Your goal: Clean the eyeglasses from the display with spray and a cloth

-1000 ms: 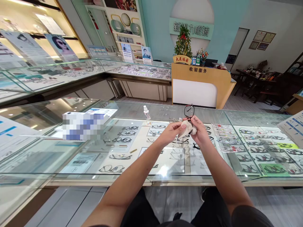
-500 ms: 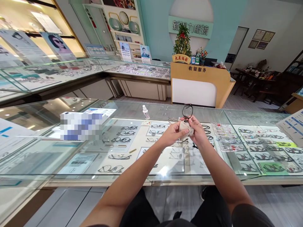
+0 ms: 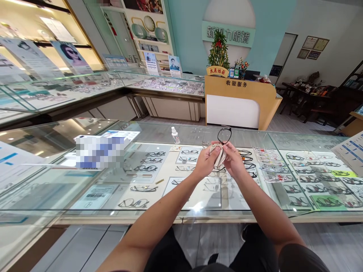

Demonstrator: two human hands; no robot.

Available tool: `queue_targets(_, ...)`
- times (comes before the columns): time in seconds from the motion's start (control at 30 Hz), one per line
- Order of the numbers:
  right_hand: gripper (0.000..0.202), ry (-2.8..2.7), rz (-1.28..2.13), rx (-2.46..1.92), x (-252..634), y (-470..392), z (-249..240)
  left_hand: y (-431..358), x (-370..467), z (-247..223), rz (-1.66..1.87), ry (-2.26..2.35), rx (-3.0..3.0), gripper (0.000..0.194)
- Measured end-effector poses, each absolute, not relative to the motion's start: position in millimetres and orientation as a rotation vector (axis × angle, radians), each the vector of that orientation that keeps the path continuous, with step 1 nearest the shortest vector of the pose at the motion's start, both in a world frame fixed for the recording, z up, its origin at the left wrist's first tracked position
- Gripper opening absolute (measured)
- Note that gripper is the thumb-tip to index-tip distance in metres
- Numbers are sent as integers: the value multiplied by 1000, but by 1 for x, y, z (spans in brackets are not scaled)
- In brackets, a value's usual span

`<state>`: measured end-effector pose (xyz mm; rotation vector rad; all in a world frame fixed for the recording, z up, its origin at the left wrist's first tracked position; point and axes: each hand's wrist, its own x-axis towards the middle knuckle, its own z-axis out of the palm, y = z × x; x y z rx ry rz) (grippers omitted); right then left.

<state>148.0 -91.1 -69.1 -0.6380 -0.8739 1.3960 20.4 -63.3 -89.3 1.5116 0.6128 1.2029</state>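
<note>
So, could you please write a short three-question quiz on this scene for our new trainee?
1. Besides the glasses, what is held between the left hand and the right hand?
2. True or false: the white bottle stands upright on the glass counter.
3. Fill in: a leafy ____ stands on the wooden desk.

Key: 1. A pale cloth. 2. True. 3. plant.

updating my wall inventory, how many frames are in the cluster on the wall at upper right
4: upper left frame, upper right frame, lower left frame and lower right frame. None of the cluster looks hidden.
</note>
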Motion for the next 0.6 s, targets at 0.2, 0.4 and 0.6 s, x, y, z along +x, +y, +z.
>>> queue_targets(0.2,46,-844,1370,-692,161,-82,-72,-54,4,-77,962,509,1619,67)
queue_targets(0.4,49,-859,1401,-688,160,-79,-74,-55,7,-79,886,534,1516,64)
queue_targets(0.6,49,-897,1450,-661,153,-86,-75,-63,16,-85,1023,584,1467,65)
